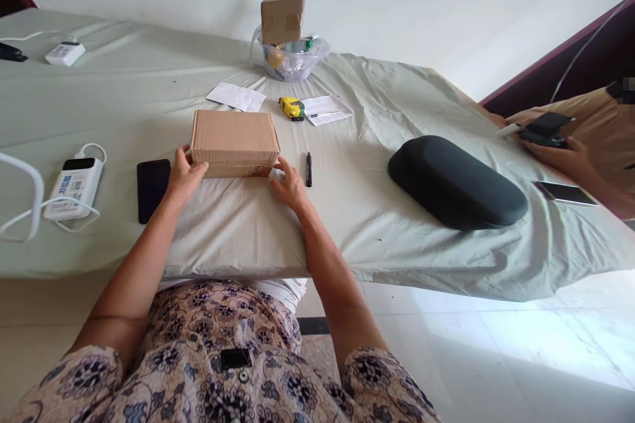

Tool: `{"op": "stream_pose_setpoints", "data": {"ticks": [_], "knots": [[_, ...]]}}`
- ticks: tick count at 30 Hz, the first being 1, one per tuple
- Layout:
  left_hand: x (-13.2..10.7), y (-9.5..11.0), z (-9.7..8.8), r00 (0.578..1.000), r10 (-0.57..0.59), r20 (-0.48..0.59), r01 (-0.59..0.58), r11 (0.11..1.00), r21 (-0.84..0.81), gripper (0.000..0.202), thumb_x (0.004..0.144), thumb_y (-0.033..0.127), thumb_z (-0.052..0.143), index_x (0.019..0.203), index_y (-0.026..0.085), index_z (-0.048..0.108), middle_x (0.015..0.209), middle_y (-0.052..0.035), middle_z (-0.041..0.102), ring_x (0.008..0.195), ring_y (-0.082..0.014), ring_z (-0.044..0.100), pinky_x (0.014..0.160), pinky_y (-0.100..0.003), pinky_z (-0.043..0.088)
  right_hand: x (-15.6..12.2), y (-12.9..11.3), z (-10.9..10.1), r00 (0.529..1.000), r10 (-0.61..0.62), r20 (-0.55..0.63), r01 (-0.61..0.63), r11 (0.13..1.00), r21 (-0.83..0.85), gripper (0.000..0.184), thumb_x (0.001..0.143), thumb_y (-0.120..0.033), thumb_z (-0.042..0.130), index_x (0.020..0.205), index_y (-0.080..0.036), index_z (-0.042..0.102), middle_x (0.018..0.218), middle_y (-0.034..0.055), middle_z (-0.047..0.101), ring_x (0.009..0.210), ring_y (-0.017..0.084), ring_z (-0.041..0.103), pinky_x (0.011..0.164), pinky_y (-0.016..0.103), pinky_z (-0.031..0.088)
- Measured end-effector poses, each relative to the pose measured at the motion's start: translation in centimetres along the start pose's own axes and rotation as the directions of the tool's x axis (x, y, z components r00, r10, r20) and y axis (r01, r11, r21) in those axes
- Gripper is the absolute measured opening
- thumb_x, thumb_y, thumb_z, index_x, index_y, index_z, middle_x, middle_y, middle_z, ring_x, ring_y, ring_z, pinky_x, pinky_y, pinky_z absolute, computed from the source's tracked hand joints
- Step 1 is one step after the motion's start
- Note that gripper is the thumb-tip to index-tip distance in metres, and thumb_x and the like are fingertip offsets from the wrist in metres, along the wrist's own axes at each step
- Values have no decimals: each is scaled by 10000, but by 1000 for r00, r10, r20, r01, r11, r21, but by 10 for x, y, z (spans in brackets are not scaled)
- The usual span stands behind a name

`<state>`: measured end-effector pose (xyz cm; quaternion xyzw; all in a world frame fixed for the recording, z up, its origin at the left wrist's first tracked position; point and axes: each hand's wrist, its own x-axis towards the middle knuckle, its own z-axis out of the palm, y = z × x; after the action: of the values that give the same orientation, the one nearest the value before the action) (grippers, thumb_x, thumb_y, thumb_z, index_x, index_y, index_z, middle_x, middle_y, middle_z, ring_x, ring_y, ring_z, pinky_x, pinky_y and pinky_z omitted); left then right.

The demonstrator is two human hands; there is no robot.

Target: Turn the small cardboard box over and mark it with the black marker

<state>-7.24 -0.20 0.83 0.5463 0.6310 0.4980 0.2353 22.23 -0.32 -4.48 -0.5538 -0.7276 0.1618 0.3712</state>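
Note:
A closed brown cardboard box (235,132) lies on the cloth-covered table in front of me. My left hand (185,175) grips its left end, with the thumb along the front face and the fingers round the side. At the lower right corner, my right hand (290,184) holds the box with bent fingers. A small whitish patch (276,174) shows beside that hand's fingers, too unclear to name. Just right of the hand lies a black marker pen (309,169). A dark phone (151,189) rests next to my left hand.
Behind the box are a folded white paper (236,97), a yellow tape measure (292,108) and another paper with a pen. A plastic basket (302,66) holds a smaller box (282,16). A black case (456,182) lies right; a white power bank (74,188) left. Another person's hands hold a black device (547,129).

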Motion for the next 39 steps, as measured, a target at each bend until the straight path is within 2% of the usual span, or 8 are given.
{"op": "stream_pose_setpoints", "data": {"ticks": [3,7,10,15,20,25,31,39], "knots": [[-5,2,20,991,-130,4,130,989,77,570,694,193,683,1246,160,545,1171,-150,698,1116,-332,684,1010,-487,544,-2,-7,2,996,-25,84,28,999,-42,674,836,-332,610,1471,-192,433,1285,143,715,1232,306,636,1066,514,513],[-17,1,25,998,-54,-43,58,993,99,572,705,191,663,1262,159,532,1248,-156,676,1184,-337,653,1032,-480,526,-2,-13,-3,992,-2,129,9,999,-53,618,859,-396,617,1419,-173,478,1231,161,732,1177,316,673,1026,511,530],[-22,0,21,996,41,-84,-37,998,48,556,752,240,657,1289,192,521,1228,-120,690,1120,-285,670,994,-433,534,-3,-17,-7,999,-3,33,1,997,72,623,873,-506,630,1398,-199,495,1147,132,754,1104,273,703,1002,461,544],[-28,3,19,966,198,-167,-185,979,88,448,879,512,582,1174,174,580,1160,-130,669,1109,-266,632,956,-410,518,-5,-27,-13,981,26,-191,5,987,162,650,848,-658,620,1307,-204,545,1101,110,705,1038,229,673,978,428,546],[-39,6,32,956,263,-130,-264,965,8,751,751,605,728,1297,174,447,1295,-172,577,1215,-314,583,1035,-455,478,-7,-36,-4,956,72,-284,-17,981,194,824,761,-752,651,1353,-209,467,1285,157,576,1173,259,600,943,414,560],[-45,8,44,963,259,-71,-260,966,-7,991,625,554,862,1390,178,358,1386,-205,524,1311,-360,538,1101,-484,441,-8,-44,11,914,153,-376,-85,977,193,965,693,-745,725,1389,-155,413,1227,171,558,1040,255,615,944,437,549],[-41,8,44,975,203,-95,-204,979,-8,919,673,477,860,1410,213,379,1405,-184,565,1300,-339,576,1083,-484,477,-6,-45,7,905,213,-368,-141,967,212,791,739,-671,740,1345,-216,511,1157,115,621,961,216,619,881,403,575],[-34,5,38,982,172,-82,-178,981,-77,889,709,483,836,1429,227,381,1423,-175,572,1291,-309,592,1081,-467,493,-7,-38,-5,942,177,-286,-73,938,340,564,907,-626,519,1309,-240,606,1131,98,677,996,200,655,773,329,587]]}}
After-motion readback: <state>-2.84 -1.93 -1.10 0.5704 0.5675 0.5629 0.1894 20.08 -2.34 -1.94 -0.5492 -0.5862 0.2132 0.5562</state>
